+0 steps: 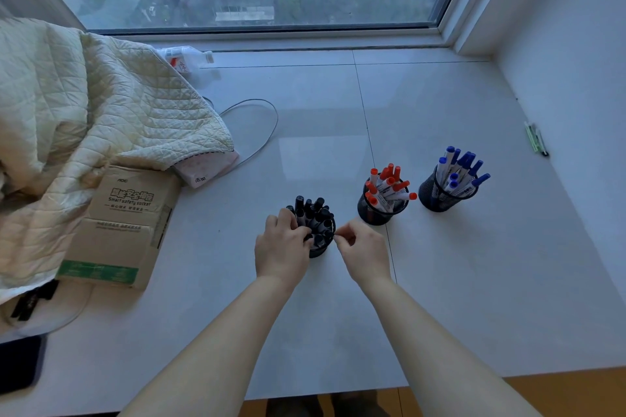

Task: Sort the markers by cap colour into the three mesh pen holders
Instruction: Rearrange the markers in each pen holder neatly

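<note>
While three black wire-mesh pen holders stand on the pale grey stone window ledge (305, 118), both bare hands are gathered at the nearest one. That black mesh holder (320, 249), packed with black-capped markers (313, 211), sits closest to the person; the left hand (283, 249) wraps its left side with fingers curled in among the marker tops, though whether it actually grips a marker cannot be told. At the holder's right rim, the right hand (364, 252) has thumb and forefinger pinched together, and what they hold, if anything, is too small to make out. Further back and to the right stands a second mesh holder (377, 211) full of red-capped markers (388, 184), and just beside it, right again, a third mesh holder (438, 198) of blue-capped markers (460, 167). Left of the hands lie a brown cardboard box (127, 230) and a cream quilted blanket (84, 101).
</note>
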`<state>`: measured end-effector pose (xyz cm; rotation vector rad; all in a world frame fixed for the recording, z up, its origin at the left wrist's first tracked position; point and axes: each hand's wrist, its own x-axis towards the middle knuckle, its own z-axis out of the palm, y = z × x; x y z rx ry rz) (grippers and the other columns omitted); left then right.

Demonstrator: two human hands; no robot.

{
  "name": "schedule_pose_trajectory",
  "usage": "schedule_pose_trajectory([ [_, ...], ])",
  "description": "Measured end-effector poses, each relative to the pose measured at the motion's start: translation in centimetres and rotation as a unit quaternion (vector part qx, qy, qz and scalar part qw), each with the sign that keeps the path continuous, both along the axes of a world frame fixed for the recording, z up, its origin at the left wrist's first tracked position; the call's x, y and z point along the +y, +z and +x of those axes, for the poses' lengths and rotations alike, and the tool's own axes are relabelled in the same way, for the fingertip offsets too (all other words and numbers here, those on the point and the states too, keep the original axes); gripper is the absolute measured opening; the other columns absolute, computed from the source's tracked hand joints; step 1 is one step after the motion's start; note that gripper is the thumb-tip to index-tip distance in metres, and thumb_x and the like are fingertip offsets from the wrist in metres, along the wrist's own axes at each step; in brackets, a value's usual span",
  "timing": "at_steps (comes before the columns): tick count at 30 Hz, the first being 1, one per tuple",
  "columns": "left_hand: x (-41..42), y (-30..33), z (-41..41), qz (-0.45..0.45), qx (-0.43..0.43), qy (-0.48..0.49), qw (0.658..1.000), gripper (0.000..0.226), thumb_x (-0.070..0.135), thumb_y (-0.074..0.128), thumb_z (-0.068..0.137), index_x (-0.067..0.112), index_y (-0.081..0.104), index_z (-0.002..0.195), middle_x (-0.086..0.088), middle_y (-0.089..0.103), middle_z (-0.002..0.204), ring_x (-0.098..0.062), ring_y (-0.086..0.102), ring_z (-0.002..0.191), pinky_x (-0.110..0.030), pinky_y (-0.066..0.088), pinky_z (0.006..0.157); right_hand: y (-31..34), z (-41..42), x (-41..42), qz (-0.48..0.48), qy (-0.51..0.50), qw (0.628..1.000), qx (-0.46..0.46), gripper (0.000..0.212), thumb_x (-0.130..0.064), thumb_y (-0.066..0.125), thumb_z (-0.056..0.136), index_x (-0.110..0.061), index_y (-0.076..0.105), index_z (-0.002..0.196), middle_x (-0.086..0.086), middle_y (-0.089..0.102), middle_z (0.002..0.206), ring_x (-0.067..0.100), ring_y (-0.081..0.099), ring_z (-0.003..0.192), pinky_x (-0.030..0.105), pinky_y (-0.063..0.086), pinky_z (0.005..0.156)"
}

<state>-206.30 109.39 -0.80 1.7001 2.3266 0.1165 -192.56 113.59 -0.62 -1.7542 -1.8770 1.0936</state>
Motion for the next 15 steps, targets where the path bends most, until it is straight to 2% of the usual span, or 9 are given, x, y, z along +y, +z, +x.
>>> schedule_pose_trajectory([
  [4, -0.1, -0.3, -0.1, -0.005, 0.011, -0.007, 1.0, 0.026, 0.043, 0.049, 0.089, 0.03, 0.064, 0.106, 0.004, 0.043, 0.116, -0.02, 0.039, 0.107, -0.028, 0.035, 0.069, 0.2, 0.1, 0.4, -0.001, -0.008, 1.0, 0.003, 0.008, -0.022, 0.062, 0.085, -0.015, 0.064, 0.083, -0.003, 0.064, 0.076, 0.015, 0.059, 0.073, 0.032, 0.051, 0.071],
  [7, -0.8, 0.1, -0.3, 0.048, -0.041, 0.0, 0.998, 0.024, 0.036, 0.058, 0.081, 0.025, 0.064, 0.102, 0.002, 0.05, 0.111, -0.021, 0.045, 0.103, -0.032, 0.04, 0.072, 0.3, -0.3, 0.8, -0.004, -0.012, 1.0, -0.008, 0.014, -0.03, 0.061, 0.085, -0.017, 0.063, 0.087, -0.005, 0.061, 0.076, 0.014, 0.058, 0.073, 0.029, 0.048, 0.067],
  [10, -1.2, 0.6, -0.6, 0.117, -0.103, 0.066, 0.986, 0.02, 0.023, 0.065, 0.075, 0.017, 0.063, 0.094, 0.0, 0.056, 0.1, -0.023, 0.051, 0.095, -0.032, 0.041, 0.07, 0.4, -0.9, 1.1, -0.007, -0.026, 0.999, -0.038, 0.025, -0.041, 0.061, 0.082, -0.018, 0.063, 0.093, -0.006, 0.061, 0.08, 0.014, 0.059, 0.076, 0.03, 0.047, 0.068],
  [12, -0.9, 0.8, -1.2, 0.136, -0.113, 0.108, 0.978, 0.021, 0.019, 0.065, 0.076, 0.015, 0.063, 0.096, -0.002, 0.056, 0.099, -0.024, 0.051, 0.095, -0.03, 0.038, 0.07, 0.4, -1.4, 1.3, -0.016, -0.023, 0.997, -0.072, 0.033, -0.048, 0.061, 0.081, -0.019, 0.064, 0.096, -0.005, 0.063, 0.084, 0.016, 0.06, 0.081, 0.032, 0.051, 0.071],
  [15, 0.1, 1.0, -2.1, 0.128, -0.11, 0.1, 0.98, 0.026, 0.021, 0.065, 0.078, 0.019, 0.064, 0.104, -0.003, 0.054, 0.102, -0.025, 0.048, 0.099, -0.03, 0.037, 0.073, 0.3, -2.0, 1.5, -0.03, -0.013, 0.992, -0.119, 0.039, -0.052, 0.059, 0.08, -0.017, 0.065, 0.097, -0.001, 0.067, 0.094, 0.02, 0.063, 0.088, 0.034, 0.052, 0.074],
])
